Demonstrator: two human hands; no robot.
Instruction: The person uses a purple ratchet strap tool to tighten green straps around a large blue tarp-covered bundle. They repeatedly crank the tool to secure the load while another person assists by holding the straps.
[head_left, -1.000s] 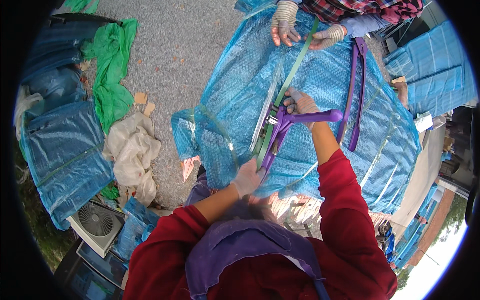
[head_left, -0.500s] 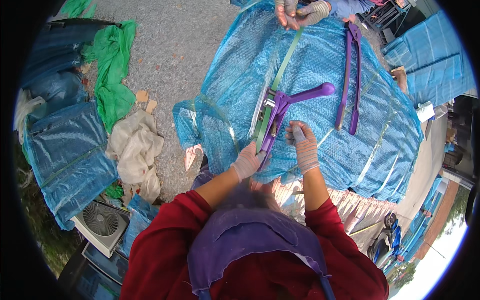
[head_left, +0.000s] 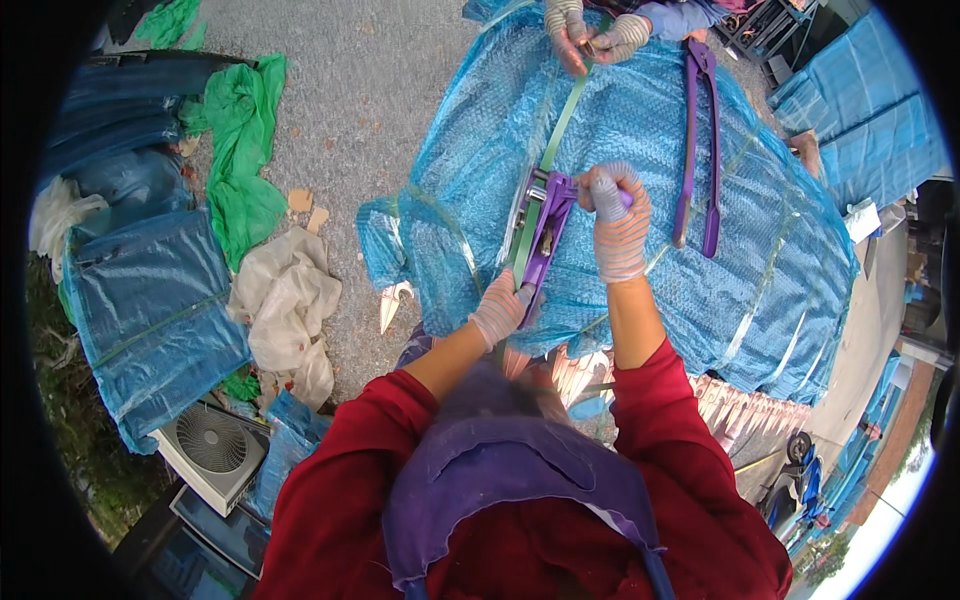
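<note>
A large bundle wrapped in blue bubble wrap (head_left: 740,240) lies before me. On it sits a purple strapping tensioner (head_left: 544,230) with a green strap (head_left: 567,115) running through it and away to the far side. My left hand (head_left: 503,308), in a striped glove, is closed around the near end of the tensioner and the strap. My right hand (head_left: 617,220), gloved likewise, is wrapped round the tensioner's lever, whose tip shows beside the thumb. At the far edge, a co-worker's gloved hands (head_left: 595,38) hold the strap's far part.
Long purple-handled cutters (head_left: 700,150) rest on the bundle to the right. Green plastic sheeting (head_left: 240,150), a crumpled whitish sheet (head_left: 285,295) and another blue-wrapped bundle (head_left: 160,310) lie on the left. A fan unit (head_left: 212,450) stands at lower left.
My right hand has gone from hanging open-fingered beside the tensioner to gripping its lever, farther from me. My left hand stays on the tensioner. The co-worker's hands have shifted slightly.
</note>
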